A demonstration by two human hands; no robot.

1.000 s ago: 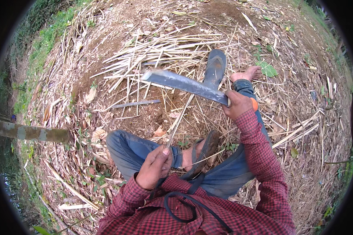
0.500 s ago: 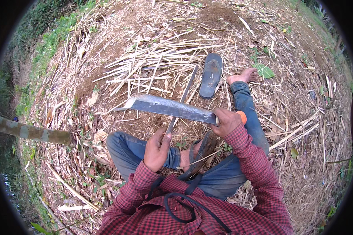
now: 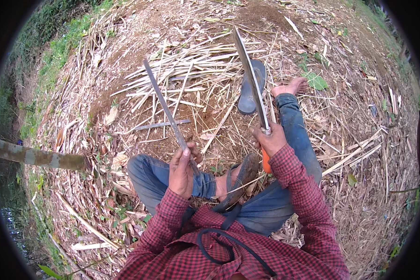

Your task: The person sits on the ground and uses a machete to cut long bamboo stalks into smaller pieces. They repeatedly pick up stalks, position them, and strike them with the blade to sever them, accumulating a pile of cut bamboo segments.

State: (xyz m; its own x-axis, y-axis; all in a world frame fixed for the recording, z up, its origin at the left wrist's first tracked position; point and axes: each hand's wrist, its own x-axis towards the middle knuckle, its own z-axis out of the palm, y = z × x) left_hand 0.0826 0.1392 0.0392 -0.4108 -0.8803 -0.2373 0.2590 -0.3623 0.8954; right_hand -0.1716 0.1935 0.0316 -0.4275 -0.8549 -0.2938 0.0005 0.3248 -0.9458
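I sit on the ground with one leg folded and the other stretched out. My left hand (image 3: 182,169) grips a thin grey bamboo strip (image 3: 163,103) that slants up and away to the left. My right hand (image 3: 269,138) holds a long machete (image 3: 250,79) by its orange handle, the blade pointing away and standing on edge. The blade and the strip are apart. A pile of split bamboo strips (image 3: 186,65) lies on the dirt beyond my hands.
A dark sandal (image 3: 250,88) lies by my bare foot (image 3: 291,86); another sandal (image 3: 241,179) is on my folded foot. A thick bamboo pole (image 3: 37,157) crosses the left side. Dry leaves and straw cover the ground; grass edges the upper left.
The machete swung from lying crosswise in front of me to pointing away, edge up. The strip in my left hand rose and now slants to the upper left, clear of the blade.
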